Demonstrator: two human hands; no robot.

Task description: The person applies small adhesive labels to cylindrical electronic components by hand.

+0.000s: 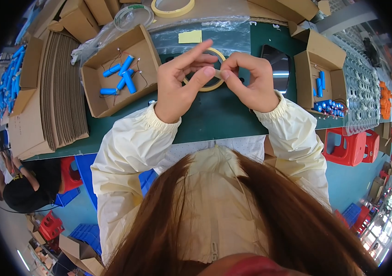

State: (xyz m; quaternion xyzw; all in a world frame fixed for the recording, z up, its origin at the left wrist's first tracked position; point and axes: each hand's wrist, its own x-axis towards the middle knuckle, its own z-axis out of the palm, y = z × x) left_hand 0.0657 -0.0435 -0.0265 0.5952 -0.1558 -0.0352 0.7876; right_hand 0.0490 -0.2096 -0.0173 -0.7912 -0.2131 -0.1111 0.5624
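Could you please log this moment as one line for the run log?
left hand: pinching tape roll | right hand: pinching same roll | box of blue cells: left, untouched

A yellowish tape roll (207,83) is seen against a dark green counter (214,119). Bright blue cylindrical cells (121,76) are shown in a brown cardboard box (95,69). Pale cream sleeves (131,142) are worn, and red plastic stools (345,147) are visible.

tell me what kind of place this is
Most likely a small factory or assembly workshop. Open cardboard boxes on the green workbench hold blue cylindrical cells with wires, flat cardboard sheets are stacked beside them, and both hands work a tape roll.
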